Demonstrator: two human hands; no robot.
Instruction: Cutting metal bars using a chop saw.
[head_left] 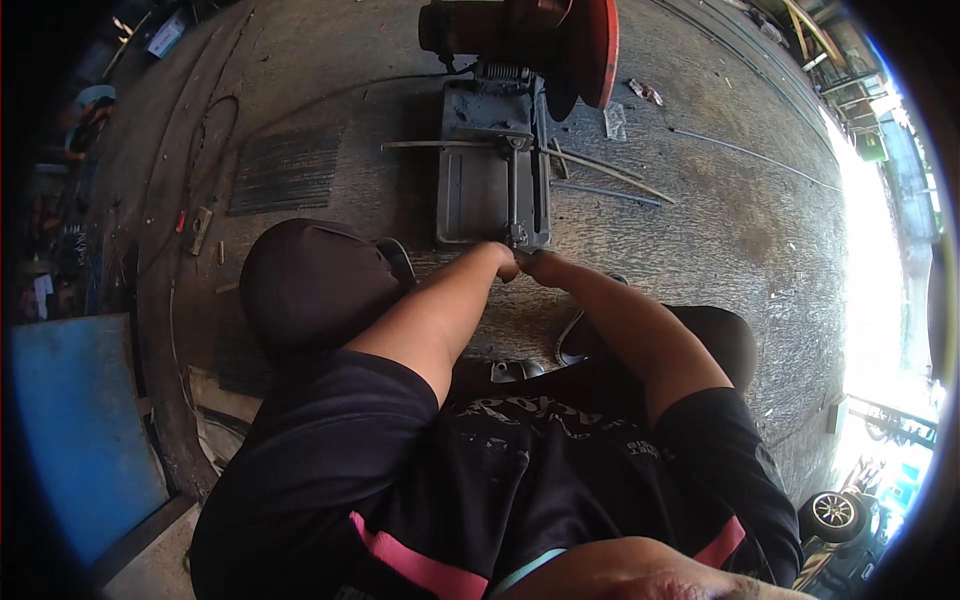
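A cut-off saw (495, 165) stands on the floor in front of me, its dark base towards me. Its orange-red blade guard (598, 50) and motor (455, 28) are at the far end. A clamp screw (514, 190) runs along the base towards my hands. My left hand (506, 263) is closed at the near end of this screw. Right beside it, almost touching, is my right hand (544, 267), also closed. A small dark part shows between them; I cannot make out what the fingers grip. A thin rod (415, 144) lies across the base.
Several thin rods (610, 170) lie right of the saw. Left of it is a row of dark cut bars (285, 170). A cable (330, 97) trails left from the motor. A blue panel (85, 430) stands at the left, and a long rod (750, 155) lies far right.
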